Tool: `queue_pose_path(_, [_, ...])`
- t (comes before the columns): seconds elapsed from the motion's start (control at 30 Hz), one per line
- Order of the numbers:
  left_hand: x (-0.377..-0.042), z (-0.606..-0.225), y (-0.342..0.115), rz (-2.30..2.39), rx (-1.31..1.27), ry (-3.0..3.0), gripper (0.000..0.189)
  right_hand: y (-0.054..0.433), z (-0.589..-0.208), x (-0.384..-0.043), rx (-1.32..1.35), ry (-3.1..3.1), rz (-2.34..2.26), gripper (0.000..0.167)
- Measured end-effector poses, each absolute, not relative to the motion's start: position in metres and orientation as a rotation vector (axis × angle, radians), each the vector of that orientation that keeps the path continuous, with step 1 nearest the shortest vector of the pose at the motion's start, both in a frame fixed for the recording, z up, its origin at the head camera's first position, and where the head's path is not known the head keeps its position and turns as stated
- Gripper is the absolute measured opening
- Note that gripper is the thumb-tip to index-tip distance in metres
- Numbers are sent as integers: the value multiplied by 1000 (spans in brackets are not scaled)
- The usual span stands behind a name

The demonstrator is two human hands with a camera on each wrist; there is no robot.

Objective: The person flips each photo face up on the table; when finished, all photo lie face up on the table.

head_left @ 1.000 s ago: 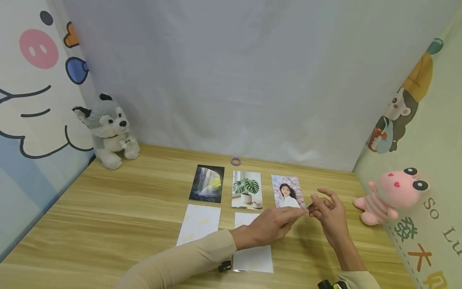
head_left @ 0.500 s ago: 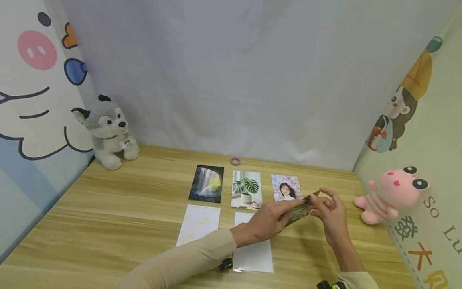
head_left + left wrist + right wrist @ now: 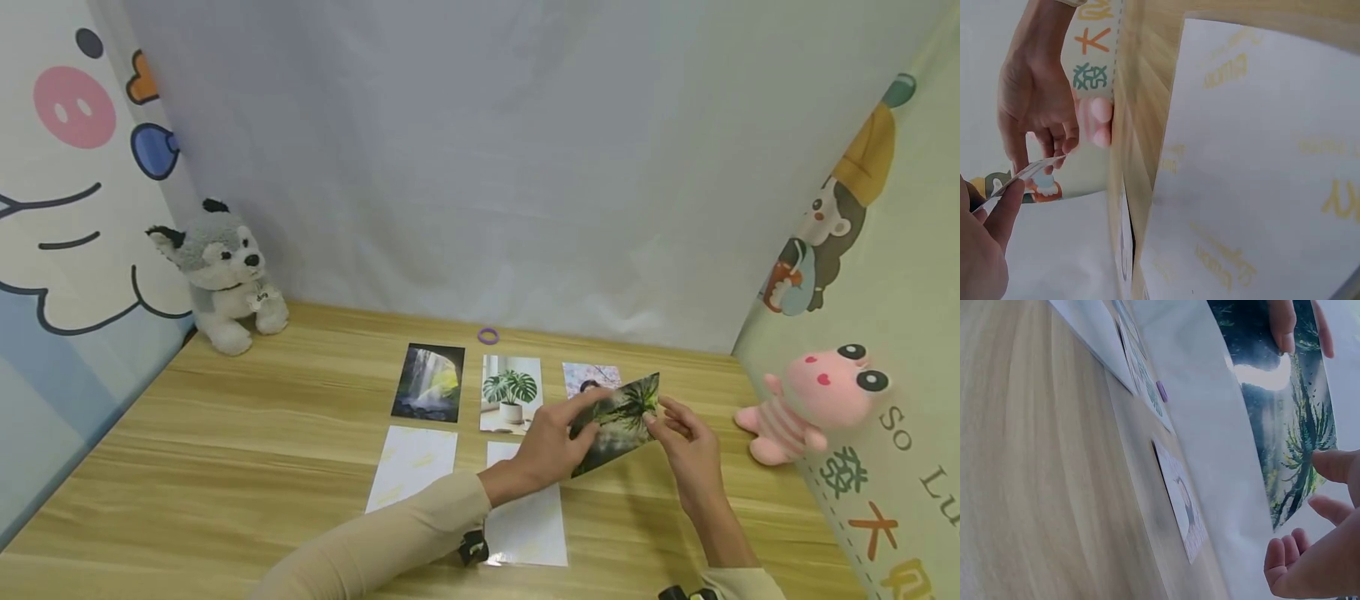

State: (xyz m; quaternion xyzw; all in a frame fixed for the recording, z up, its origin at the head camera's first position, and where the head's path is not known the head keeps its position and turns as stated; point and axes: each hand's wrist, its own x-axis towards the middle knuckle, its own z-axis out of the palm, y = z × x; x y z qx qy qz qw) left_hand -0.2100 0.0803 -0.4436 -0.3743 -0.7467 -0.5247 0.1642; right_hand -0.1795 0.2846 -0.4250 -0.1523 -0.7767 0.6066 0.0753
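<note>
A glossy photo of a sunlit green plant [image 3: 624,421] is raised above the table, tilted, picture side towards the head view. My left hand [image 3: 546,443] pinches its left end between thumb and fingers. At the opposite end my right hand [image 3: 693,458] pinches the edge. The left wrist view catches the photo [image 3: 1038,165] nearly edge-on between both hands. Behind it, partly covered, lies a portrait photo of a person among pink blossoms [image 3: 592,375]. A potted-plant photo [image 3: 512,396] and a waterfall photo [image 3: 429,383] continue that row. My left forearm passes over two white-backed cards, one leftward [image 3: 412,462], one rightward [image 3: 528,533].
On the wooden table [image 3: 262,433], a purple ring [image 3: 488,336] lies near the back edge. A plush husky [image 3: 228,283] sits at the back left, a pink plush toy [image 3: 813,404] at the right. Fabric walls [image 3: 450,167] enclose the back and sides.
The held photo has turned from nearly edge-on to showing its picture. It now covers more of the portrait photo. Both hands keep hold of it, the left having shifted slightly.
</note>
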Motion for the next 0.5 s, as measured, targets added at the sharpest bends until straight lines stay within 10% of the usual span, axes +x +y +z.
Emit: queue_pose_path(0.5, [-213,-443,81,-1764,-867,-2068,48,272,-436,-179,-217,-2078,2322,79])
